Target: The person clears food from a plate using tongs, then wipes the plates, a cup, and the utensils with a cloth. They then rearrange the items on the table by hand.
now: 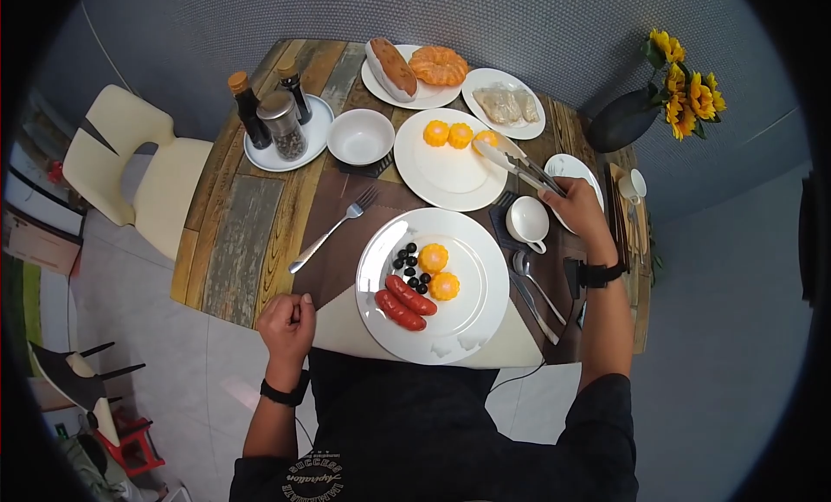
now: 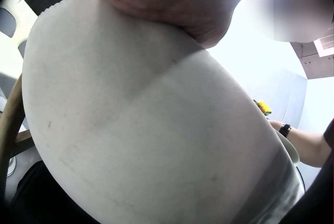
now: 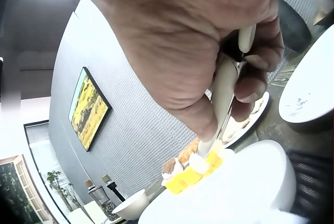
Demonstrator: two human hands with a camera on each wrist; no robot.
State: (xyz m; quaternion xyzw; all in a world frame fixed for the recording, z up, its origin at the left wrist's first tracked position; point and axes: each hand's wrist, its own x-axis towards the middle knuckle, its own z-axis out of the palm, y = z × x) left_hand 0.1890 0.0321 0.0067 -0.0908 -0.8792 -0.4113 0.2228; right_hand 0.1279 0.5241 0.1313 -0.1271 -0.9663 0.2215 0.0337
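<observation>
My right hand [image 1: 576, 208] grips a pair of tongs [image 1: 525, 166] over the large middle plate [image 1: 450, 177]. The tongs' tips are at the rightmost corn piece [image 1: 486, 142], partly covering it; two more corn pieces [image 1: 447, 135] sit to its left. In the right wrist view, the thumb and fingers are wrapped round the tongs [image 3: 224, 96]. My left hand [image 1: 287, 325] rests curled at the table's front edge, holding nothing. The front plate [image 1: 480, 325] bears two corn pieces [image 1: 439, 273], two red sausages [image 1: 405, 303] and several black olives [image 1: 409, 260].
A white cup [image 1: 526, 222] stands just below the tongs. Left of the middle plate are a bowl [image 1: 360, 138] and a plate with a pepper mill [image 1: 282, 125] and bottles. Breads [image 1: 439, 67] lie behind. A fork [image 1: 333, 229], knife [image 1: 534, 310] and spoon [image 1: 538, 286] flank the front plate.
</observation>
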